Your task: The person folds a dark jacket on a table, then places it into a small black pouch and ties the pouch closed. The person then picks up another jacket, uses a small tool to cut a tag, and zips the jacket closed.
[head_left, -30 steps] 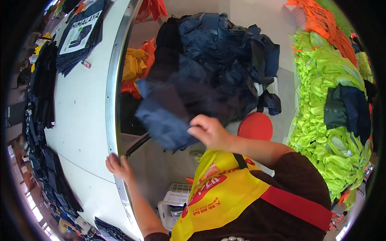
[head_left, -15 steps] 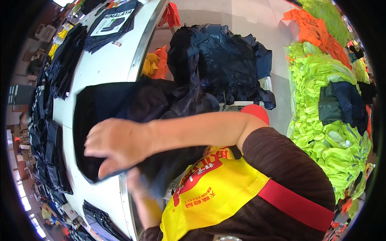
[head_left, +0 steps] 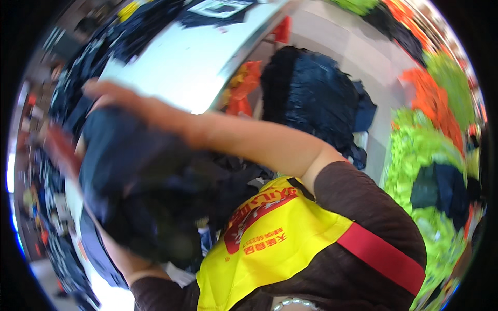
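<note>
A long white tabletop (head_left: 181, 67) curves from 12 o'clock down to 8 o'clock, with dark folded garments (head_left: 88, 57) lined along its far edge and a printed dark shirt (head_left: 218, 8) lying flat at its top end. Beyond it, toward 1 o'clock, a heap of navy clothing (head_left: 316, 98) sits on the floor, and bright green and orange piles (head_left: 425, 135) fill the 3 o'clock side.

Your right hand (head_left: 111, 96) reaches across your body toward 10 o'clock, fingers stretched out nearly flat over the top edge of a dark navy garment (head_left: 135, 181). It looks to be pressing or sweeping the cloth, but motion blur keeps you from telling whether any fingers pinch it.

Your left hand (head_left: 70, 150) is at 9 o'clock, mostly hidden behind the garment's edge; you cannot tell how far it is closed, though its place suggests it supports that side of the cloth.

The garment hangs bunched between your arms over the tabletop's near edge, in front of your yellow vest (head_left: 259, 249).
</note>
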The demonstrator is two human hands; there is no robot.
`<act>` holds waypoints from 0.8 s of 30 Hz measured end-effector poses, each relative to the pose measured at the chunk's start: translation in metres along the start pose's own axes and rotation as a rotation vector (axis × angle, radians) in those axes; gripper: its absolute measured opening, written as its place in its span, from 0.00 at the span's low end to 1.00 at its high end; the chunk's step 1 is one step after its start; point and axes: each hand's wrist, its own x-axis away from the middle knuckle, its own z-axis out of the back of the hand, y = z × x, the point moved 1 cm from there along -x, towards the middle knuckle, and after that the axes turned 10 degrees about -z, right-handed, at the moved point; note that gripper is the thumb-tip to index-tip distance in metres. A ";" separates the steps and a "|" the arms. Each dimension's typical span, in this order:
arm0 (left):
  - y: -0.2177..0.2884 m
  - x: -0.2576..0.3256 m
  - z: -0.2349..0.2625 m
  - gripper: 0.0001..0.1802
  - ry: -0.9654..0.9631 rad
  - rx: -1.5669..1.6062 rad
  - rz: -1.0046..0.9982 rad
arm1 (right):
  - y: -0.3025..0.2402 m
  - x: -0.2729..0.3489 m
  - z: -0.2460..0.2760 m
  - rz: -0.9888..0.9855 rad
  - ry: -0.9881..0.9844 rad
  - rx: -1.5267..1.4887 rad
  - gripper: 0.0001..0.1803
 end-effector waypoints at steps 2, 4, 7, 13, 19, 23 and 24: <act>-0.007 0.030 -0.014 0.27 -0.126 -0.740 0.017 | 0.005 -0.004 -0.010 -0.129 -0.049 0.171 0.46; 0.009 0.069 -0.016 0.37 -0.286 -1.806 -0.305 | 0.033 -0.012 -0.006 -0.058 -0.071 0.218 0.31; 0.092 0.121 0.011 0.28 -0.249 -2.247 -1.210 | 0.045 -0.010 0.017 -0.543 0.002 -0.184 0.18; 0.124 0.227 0.195 0.08 -0.275 -2.818 -1.613 | 0.023 -0.075 -0.007 -0.468 0.294 -0.077 0.08; 0.123 0.159 0.246 0.58 0.092 -2.930 -1.122 | 0.012 -0.104 -0.048 -0.663 0.218 -0.716 0.11; 0.166 0.093 0.244 0.62 0.810 -3.060 -1.408 | -0.001 -0.102 -0.036 -0.705 0.154 -0.654 0.11; 0.198 0.097 0.250 0.53 0.877 -3.173 -1.453 | 0.000 -0.102 -0.030 -0.714 0.131 -0.610 0.11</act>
